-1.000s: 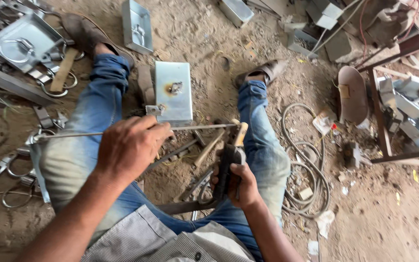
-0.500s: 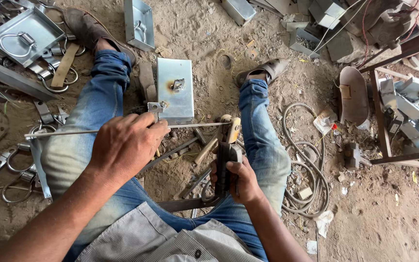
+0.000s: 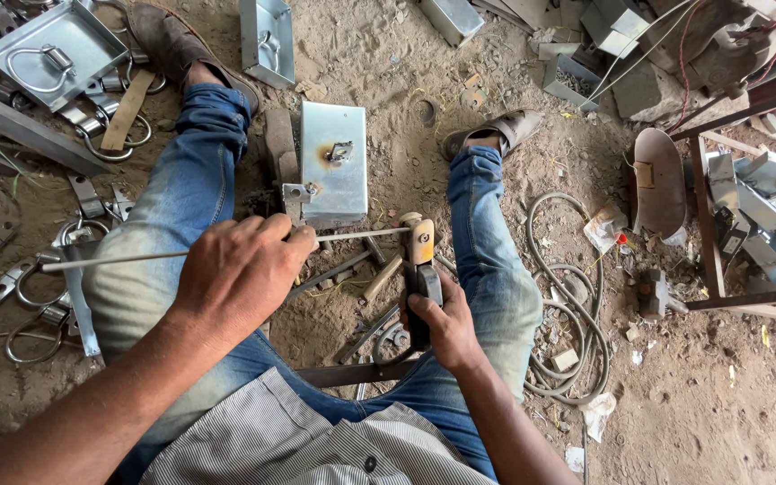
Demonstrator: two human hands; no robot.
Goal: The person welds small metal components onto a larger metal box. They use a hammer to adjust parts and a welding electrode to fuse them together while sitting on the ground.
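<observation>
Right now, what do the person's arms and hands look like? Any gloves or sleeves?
No gloves: the left hand and the right hand are bare, with no rings or watch showing. Both forearms are uncovered too. A grey-and-white striped shirt shows at the bottom, above blue jeans.

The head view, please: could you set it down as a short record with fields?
Setting: sandy ground, person seated with legs apart
Left hand: grips a thin welding rod, held level
Right hand: holds an electrode holder upright, the rod's end at its top
Between the legs: grey metal box with a scorch mark
Left edge: metal rings and brackets
Right side: coiled cable
</observation>
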